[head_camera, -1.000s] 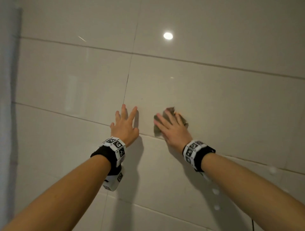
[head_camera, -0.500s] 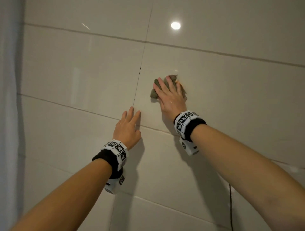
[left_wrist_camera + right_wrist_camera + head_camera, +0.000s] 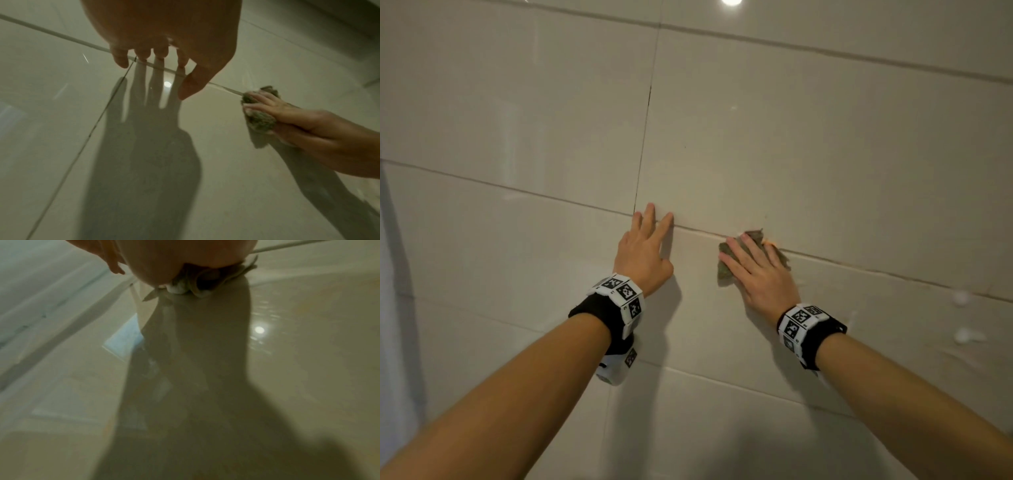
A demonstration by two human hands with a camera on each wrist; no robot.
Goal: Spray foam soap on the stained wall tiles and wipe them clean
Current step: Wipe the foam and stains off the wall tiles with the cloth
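On the wall tiles (image 3: 808,137), right hand (image 3: 760,274) presses a grey-green cloth (image 3: 724,265) flat over a grout line; left hand (image 3: 643,250) rests splayed, grasping nothing. No readable writing.

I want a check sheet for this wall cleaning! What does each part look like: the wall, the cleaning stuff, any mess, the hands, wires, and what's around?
Surface: glossy cream wall tiles with grey grout lines.
Job's things: crumpled grey-green cloth pressed on the wall at a grout line; no soap bottle seen.
Clutter: white foam blobs on the tiles at the right.
Hands: left hand flat on the wall, fingers straight; right hand presses the cloth with straight fingers.
Cables: nothing seen.
Surroundings: ceiling light reflection at the top; pale strip at far left, unclear.
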